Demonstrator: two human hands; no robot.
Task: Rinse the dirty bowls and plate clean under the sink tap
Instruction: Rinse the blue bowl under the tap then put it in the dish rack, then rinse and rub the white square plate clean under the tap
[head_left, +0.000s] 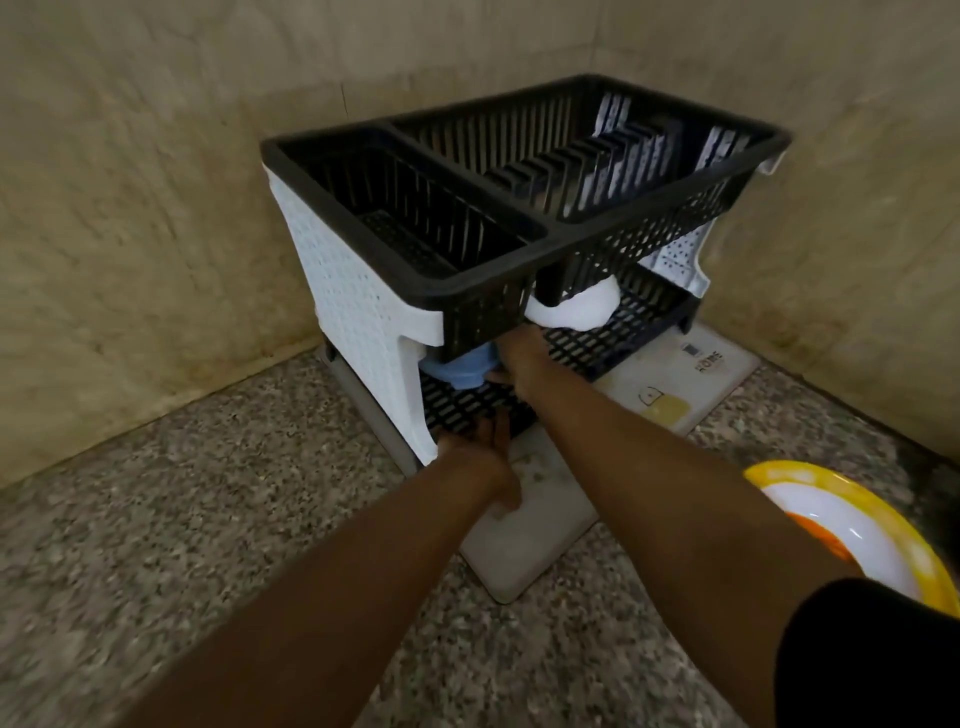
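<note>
I am looking down along both bare forearms at a two-tier dish rack (483, 291) standing in the corner of a speckled stone counter (208, 519).

My right hand (522, 353) reaches under the black upper tray onto the lower shelf. Its fingers go out of sight behind the tray edge, so I cannot tell whether they are closed on anything. Just left of that hand, touching its thumb side, sits a blue bowl (460, 369). Just beyond the fingers, slightly right, lies a white bowl (576, 309). Both appear to rest mouth down, base up, though the tray hides most of each.

My left hand (483, 447) lies flat, fingers spread and holding nothing, on the shelf's front edge, over a pale drying mat (524, 551).

Well behind my right hand, beside the elbow, an orange-rimmed plate (852, 525) lies flat, face up, on the counter.

I judge the bowls light, stiff and slick if wet; the rim is the safest hold, thumb outside, fingers under the lip. Round, they have no long axis. The plate is best pinched at its edge. No sink or tap is visible.
</note>
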